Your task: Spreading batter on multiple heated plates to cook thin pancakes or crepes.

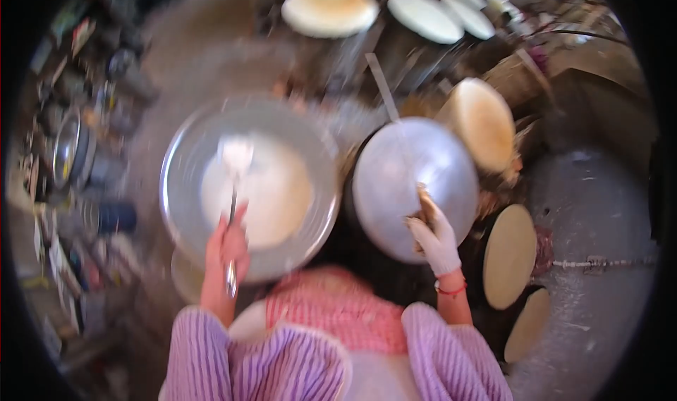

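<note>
My left hand (230, 250) grips the metal handle of a ladle (233, 200) over a wide metal basin (177, 205). The ladle's head is whitish and blurred. A pale, creamy batter-like liquid (280, 200) lies in the bottom of the basin. To the right, a domed metal lid (381, 189) covers a dark round vessel. My right hand (436, 240), in a white glove with brown-stained fingers, is closed near the middle of the lid, seemingly around its knob. The fingers hide the knob itself.
Several pale round discs surround the lid, including a browned one (481, 123) leaning beside it and a plain one (509, 256) at right. A flat strip (382, 86) stands behind the lid. Clutter and a blue container (116, 216) line the left.
</note>
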`<state>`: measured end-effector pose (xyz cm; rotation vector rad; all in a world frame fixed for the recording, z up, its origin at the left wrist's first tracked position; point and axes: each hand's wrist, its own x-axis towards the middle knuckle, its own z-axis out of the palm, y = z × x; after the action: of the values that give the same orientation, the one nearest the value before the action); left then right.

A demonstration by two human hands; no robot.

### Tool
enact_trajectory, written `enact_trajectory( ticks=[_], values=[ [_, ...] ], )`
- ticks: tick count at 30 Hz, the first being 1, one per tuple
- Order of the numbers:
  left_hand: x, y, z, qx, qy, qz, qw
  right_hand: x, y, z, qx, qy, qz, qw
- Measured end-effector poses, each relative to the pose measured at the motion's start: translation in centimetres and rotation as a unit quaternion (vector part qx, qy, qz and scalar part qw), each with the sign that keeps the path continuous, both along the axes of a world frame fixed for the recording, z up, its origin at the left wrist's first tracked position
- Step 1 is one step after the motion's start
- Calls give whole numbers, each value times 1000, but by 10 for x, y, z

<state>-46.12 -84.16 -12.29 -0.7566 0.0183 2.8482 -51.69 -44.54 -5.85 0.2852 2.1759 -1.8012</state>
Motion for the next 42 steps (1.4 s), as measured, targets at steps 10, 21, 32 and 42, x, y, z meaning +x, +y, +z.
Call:
enact_trajectory(
  ticks=[10, 21, 32, 42],
  values=[
    [0, -76, -97, -505, -37, -336, 794, 36, -147, -93, -133, -372, -5, 919],
    [1, -75, -249, -769, -51, -355, 529, 26, -217, -84, 122, -352, 193, 908],
    [-39, 0, -229, -283, -141, -336, 887, 29, -164, -113, 221, -238, 192, 926],
    [7, 35, -67, -183, -43, -171, 967, 75, -92, -76, 422, 121, 353, 826]
  ],
)
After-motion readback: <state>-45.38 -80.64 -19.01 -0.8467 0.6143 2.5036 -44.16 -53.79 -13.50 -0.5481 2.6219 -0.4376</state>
